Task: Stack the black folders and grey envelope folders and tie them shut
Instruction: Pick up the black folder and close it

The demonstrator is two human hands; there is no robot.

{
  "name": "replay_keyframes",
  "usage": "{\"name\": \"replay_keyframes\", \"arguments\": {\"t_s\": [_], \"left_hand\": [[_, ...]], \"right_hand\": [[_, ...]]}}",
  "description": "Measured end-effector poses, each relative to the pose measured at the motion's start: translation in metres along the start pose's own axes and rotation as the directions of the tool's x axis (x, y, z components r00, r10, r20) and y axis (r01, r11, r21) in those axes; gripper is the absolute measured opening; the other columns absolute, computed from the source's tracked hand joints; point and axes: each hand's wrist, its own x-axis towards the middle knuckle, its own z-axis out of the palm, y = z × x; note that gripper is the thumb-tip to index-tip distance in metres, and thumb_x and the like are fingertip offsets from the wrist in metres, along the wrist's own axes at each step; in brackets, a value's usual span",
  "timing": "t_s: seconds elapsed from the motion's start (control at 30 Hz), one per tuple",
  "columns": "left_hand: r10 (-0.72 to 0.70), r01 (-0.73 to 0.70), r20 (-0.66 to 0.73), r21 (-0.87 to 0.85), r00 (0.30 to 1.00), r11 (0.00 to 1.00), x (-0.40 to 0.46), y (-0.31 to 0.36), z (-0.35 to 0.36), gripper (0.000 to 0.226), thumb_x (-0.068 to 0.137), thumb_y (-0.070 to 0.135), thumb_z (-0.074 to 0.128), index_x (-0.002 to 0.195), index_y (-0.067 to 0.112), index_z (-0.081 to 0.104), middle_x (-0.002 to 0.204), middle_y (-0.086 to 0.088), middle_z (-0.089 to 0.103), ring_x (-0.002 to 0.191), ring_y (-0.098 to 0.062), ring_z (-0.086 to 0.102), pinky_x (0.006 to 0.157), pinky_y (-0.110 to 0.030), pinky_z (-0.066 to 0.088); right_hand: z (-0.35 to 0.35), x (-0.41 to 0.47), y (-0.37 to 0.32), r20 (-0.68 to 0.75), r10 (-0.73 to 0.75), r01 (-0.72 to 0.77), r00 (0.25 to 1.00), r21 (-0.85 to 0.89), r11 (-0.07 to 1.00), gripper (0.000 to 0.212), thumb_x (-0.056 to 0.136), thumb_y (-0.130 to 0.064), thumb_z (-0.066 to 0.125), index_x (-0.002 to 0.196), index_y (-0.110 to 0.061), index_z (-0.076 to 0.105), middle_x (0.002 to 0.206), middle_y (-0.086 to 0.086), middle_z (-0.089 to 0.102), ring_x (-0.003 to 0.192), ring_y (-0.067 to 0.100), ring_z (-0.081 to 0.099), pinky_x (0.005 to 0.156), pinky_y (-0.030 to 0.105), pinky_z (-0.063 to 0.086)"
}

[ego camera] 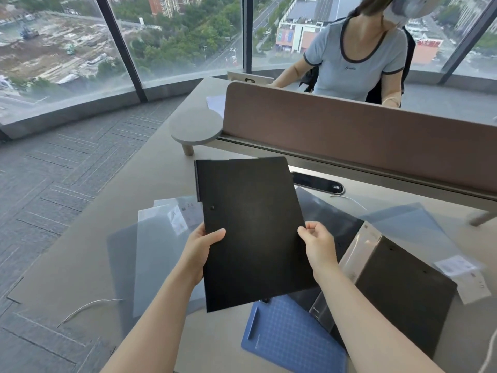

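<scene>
Two hands hold one black folder up off the desk, tilted toward the camera, spine edge at left. Far left on the desk: a loose pale string lying curved near the edge. Next right, a fan of translucent grey envelope folders, overlapping, one with a white label at its top corner. Left hand pinches the folder's left edge, thumb on the front face, fingers hidden behind. Right hand clamps the right edge the same way, thumb on front. Below the raised folder, a blue gridded pad lies flat on the desk. To its right, a second black folder in a clear sleeve, angled, resting over more grey envelope folders. A second string lies near the cable port. Behind the brown divider, another person sits.
</scene>
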Motion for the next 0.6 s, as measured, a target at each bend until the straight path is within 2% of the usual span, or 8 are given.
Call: {"name": "replay_keyframes", "arguments": {"t_s": [0.1,0.2,0.3,0.4,0.5,0.6], "left_hand": [[-0.077,0.078,-0.006,0.014,0.997,0.997,0.004,-0.023,-0.005,0.027,0.092,0.005,0.060,0.116,0.016,0.065,0.105,-0.011,0.077,0.094,-0.032,0.074,0.076,-0.040,0.059],[-0.159,0.161,-0.037,0.054,0.987,0.985,0.006,-0.044,-0.011,0.026,0.093,0.007,0.060,0.117,0.015,0.065,0.106,-0.013,0.076,0.096,-0.034,0.073,0.081,-0.046,0.059],[-0.218,0.227,-0.089,0.102,0.972,0.969,0.007,-0.062,-0.016,0.023,0.092,0.011,0.062,0.114,0.017,0.066,0.104,-0.012,0.076,0.094,-0.034,0.073,0.088,-0.051,0.058],[-0.224,0.252,-0.175,0.159,0.959,0.955,0.010,-0.075,-0.017,0.018,0.091,0.010,0.062,0.109,0.014,0.066,0.100,-0.011,0.076,0.090,-0.032,0.073,0.081,-0.045,0.059],[-0.165,0.249,-0.308,0.257,0.937,0.934,0.015,-0.085,-0.018,0.018,0.087,0.005,0.058,0.102,0.007,0.068,0.093,-0.011,0.074,0.082,-0.028,0.070,0.073,-0.038,0.057],[-0.106,0.244,-0.351,0.376,0.930,0.894,0.015,-0.090,-0.016,0.019,0.089,0.010,0.057,0.105,0.006,0.066,0.093,-0.007,0.071,0.083,-0.024,0.067,0.070,-0.035,0.054]], "right_hand": [[0.000,-0.006,0.017,0.001,0.032,-0.032,0.999,-0.069,0.997,0.014,0.090,-0.004,0.061,0.100,-0.013,0.064,0.092,0.001,0.072,0.085,0.013,0.066,0.070,0.022,0.049],[0.000,-0.010,0.040,0.040,0.072,-0.062,0.997,-0.209,0.976,0.023,0.087,-0.004,0.061,0.101,-0.021,0.066,0.091,-0.001,0.075,0.089,0.018,0.070,0.085,0.037,0.056],[-0.002,-0.013,0.061,0.056,0.131,-0.107,0.990,-0.314,0.943,0.026,0.086,-0.010,0.062,0.108,-0.022,0.068,0.093,-0.004,0.074,0.096,0.023,0.070,0.095,0.046,0.053],[-0.002,-0.017,0.069,0.039,0.154,-0.124,0.987,-0.413,0.902,0.038,0.089,-0.013,0.063,0.127,-0.011,0.062,0.104,0.003,0.068,0.103,0.025,0.064,0.096,0.039,0.049],[-0.001,-0.019,0.074,0.051,0.158,-0.113,0.986,-0.494,0.862,0.037,0.091,-0.013,0.062,0.128,-0.010,0.059,0.093,0.002,0.063,0.091,0.021,0.058,0.083,0.030,0.042],[0.000,-0.019,0.079,0.059,0.176,-0.114,0.983,-0.557,0.823,0.038,0.091,-0.016,0.062,0.128,-0.011,0.058,0.096,0.001,0.062,0.091,0.019,0.055,0.082,0.031,0.043]]}}
